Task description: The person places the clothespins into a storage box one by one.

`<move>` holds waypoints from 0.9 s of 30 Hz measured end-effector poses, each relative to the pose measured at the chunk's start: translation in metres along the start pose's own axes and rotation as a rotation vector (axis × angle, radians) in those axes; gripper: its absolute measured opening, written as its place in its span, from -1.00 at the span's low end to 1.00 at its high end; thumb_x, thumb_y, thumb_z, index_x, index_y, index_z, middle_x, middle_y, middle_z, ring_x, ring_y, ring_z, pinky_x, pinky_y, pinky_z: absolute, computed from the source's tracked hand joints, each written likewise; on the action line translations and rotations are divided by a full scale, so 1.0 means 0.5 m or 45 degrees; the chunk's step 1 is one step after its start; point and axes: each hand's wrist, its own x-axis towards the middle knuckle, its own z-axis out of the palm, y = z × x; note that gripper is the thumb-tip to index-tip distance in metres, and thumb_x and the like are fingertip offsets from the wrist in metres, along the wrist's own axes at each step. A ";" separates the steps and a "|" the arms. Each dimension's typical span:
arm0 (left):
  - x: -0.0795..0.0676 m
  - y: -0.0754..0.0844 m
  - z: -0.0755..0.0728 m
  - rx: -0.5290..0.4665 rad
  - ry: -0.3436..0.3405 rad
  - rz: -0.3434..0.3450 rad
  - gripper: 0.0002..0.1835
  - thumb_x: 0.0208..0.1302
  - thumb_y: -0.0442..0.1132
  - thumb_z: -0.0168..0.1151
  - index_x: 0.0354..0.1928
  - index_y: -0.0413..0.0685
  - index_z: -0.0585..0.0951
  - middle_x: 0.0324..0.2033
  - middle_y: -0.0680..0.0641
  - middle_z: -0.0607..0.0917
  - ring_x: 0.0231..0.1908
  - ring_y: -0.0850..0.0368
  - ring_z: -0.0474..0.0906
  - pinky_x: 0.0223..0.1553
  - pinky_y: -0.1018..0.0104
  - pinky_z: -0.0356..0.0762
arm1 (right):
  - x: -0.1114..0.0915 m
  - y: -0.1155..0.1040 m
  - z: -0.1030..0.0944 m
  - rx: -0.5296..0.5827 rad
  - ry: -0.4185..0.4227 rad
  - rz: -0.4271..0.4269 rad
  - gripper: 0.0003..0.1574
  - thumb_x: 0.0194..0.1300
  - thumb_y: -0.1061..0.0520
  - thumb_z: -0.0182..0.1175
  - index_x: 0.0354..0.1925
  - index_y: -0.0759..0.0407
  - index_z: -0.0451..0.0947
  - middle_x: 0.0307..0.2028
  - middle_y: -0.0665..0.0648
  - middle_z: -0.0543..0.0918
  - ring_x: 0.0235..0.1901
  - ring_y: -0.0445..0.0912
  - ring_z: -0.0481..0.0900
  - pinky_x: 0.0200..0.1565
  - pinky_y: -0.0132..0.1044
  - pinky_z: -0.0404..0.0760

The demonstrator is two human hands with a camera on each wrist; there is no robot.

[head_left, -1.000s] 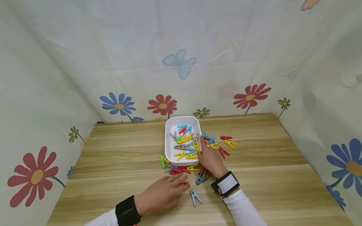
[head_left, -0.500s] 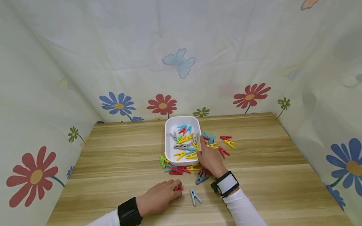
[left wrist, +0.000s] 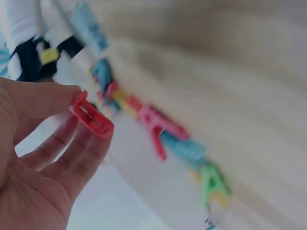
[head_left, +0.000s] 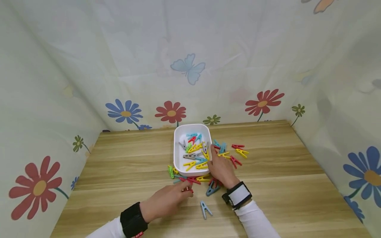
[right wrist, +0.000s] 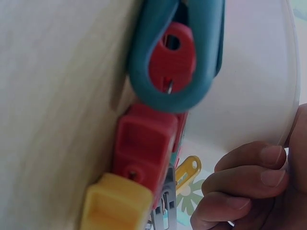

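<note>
My left hand (head_left: 166,202) pinches a red clothespin (left wrist: 93,120) between thumb and fingers, a little above the table just in front of the white bin (head_left: 179,165). My right hand (head_left: 222,170) grips the bin's right side near its front corner, its fingers (right wrist: 249,163) curled by the bin's edge in the right wrist view. Several yellow, blue, grey, red and green clothespins lie inside the bin. More clothespins, among them a green one (head_left: 170,172) and a dark blue one (head_left: 212,189), lie along its front edge.
Loose clothespins lie right of the bin, including a yellow one (head_left: 242,153) and a red one (head_left: 235,161). A light blue clothespin (head_left: 204,209) rests between the forearms. Flowered curtains (head_left: 134,66) stand behind and beside the wooden table (head_left: 128,165).
My left hand drew back slightly with a red clothespin, then moved forward towards the bin, still pinching it. The right hand has stayed on the bin.
</note>
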 end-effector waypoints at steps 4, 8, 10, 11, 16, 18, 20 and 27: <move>0.022 -0.013 -0.050 0.009 0.147 0.006 -0.71 0.16 -0.29 0.25 -0.05 0.10 0.55 -0.05 0.08 0.41 -0.15 0.29 0.34 -0.15 0.46 0.45 | 0.001 0.000 -0.002 -0.002 -0.015 0.005 -0.17 0.28 0.06 -0.03 0.42 0.12 -0.11 -0.78 0.04 0.34 -0.81 -0.08 0.29 -0.71 -0.20 0.25; 0.053 -0.035 -0.110 0.113 0.306 -0.020 -0.68 0.15 -0.28 0.26 -0.02 0.06 0.56 -0.02 0.01 0.44 -0.11 0.22 0.39 -0.10 0.38 0.47 | 0.002 0.000 -0.004 0.007 -0.007 0.011 -0.17 0.28 0.06 -0.02 0.42 0.11 -0.11 -0.78 0.05 0.34 -0.81 -0.08 0.29 -0.72 -0.20 0.25; 0.070 -0.049 -0.139 0.150 0.363 -0.039 -0.65 0.13 -0.29 0.28 -0.01 0.03 0.56 -0.03 0.00 0.45 -0.11 0.22 0.41 -0.11 0.37 0.48 | 0.001 0.000 -0.005 0.014 -0.011 0.013 -0.17 0.28 0.06 -0.02 0.42 0.11 -0.11 -0.78 0.05 0.34 -0.81 -0.07 0.29 -0.72 -0.20 0.25; 0.079 -0.056 -0.152 0.166 0.391 -0.048 -0.65 0.12 -0.29 0.28 -0.01 0.03 0.56 -0.03 0.00 0.45 -0.13 0.22 0.42 -0.12 0.39 0.48 | 0.001 0.000 -0.005 0.014 -0.015 0.012 -0.17 0.29 0.06 -0.02 0.42 0.11 -0.12 -0.78 0.04 0.34 -0.81 -0.07 0.29 -0.72 -0.20 0.25; 0.128 -0.085 -0.200 0.183 0.481 -0.074 -0.69 0.16 -0.28 0.25 -0.02 -0.03 0.56 -0.05 -0.01 0.43 -0.19 0.23 0.41 -0.20 0.46 0.48 | 0.001 0.002 -0.006 0.007 -0.028 0.012 -0.17 0.29 0.05 -0.02 0.42 0.11 -0.12 -0.77 0.04 0.35 -0.80 -0.07 0.30 -0.71 -0.20 0.25; 0.149 -0.097 -0.211 0.183 0.496 -0.081 -0.69 0.17 -0.30 0.23 -0.01 -0.05 0.55 -0.05 -0.03 0.43 -0.19 0.22 0.40 -0.19 0.46 0.48 | 0.002 0.003 -0.005 0.001 -0.025 0.012 -0.17 0.29 0.05 -0.02 0.42 0.11 -0.11 -0.78 0.04 0.35 -0.80 -0.07 0.30 -0.71 -0.20 0.25; 0.168 -0.109 -0.216 0.175 0.501 -0.089 -0.68 0.18 -0.31 0.22 0.01 -0.07 0.54 -0.04 -0.06 0.43 -0.16 0.19 0.39 -0.13 0.41 0.47 | 0.003 0.004 -0.003 -0.007 -0.021 0.009 -0.17 0.28 0.05 -0.02 0.42 0.11 -0.11 -0.78 0.04 0.35 -0.80 -0.07 0.29 -0.71 -0.19 0.25; 0.221 -0.162 -0.213 0.093 0.515 -0.178 -0.67 0.18 -0.32 0.21 0.01 -0.09 0.53 -0.06 -0.09 0.44 -0.17 0.15 0.40 -0.13 0.36 0.49 | 0.004 0.004 0.000 -0.020 -0.005 -0.001 -0.16 0.27 0.05 -0.01 0.42 0.11 -0.10 -0.79 0.03 0.35 -0.81 -0.07 0.29 -0.72 -0.20 0.23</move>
